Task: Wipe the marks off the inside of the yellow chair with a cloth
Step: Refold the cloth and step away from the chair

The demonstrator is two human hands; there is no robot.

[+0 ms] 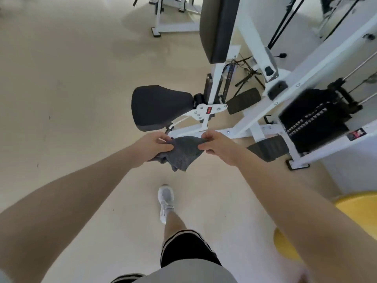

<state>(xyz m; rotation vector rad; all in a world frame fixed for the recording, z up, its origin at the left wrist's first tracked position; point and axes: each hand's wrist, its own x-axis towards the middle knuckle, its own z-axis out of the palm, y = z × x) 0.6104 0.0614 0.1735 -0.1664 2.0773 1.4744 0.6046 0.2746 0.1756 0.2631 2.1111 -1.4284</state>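
Observation:
A grey cloth (184, 153) hangs between my two hands, out in front of me above the floor. My left hand (152, 147) grips its left side with curled fingers. My right hand (219, 147) pinches its upper right edge. The yellow chair (359, 203) shows only as a curved yellow rim at the lower right, mostly behind my right forearm. Its inside is hidden.
A white gym machine (251, 111) with a black seat (159, 107), back pad and weight stack (314, 119) stands straight ahead and to the right. A second white frame (175, 25) is at the back. Beige floor spreads to the left. My foot (165, 201) is below the cloth.

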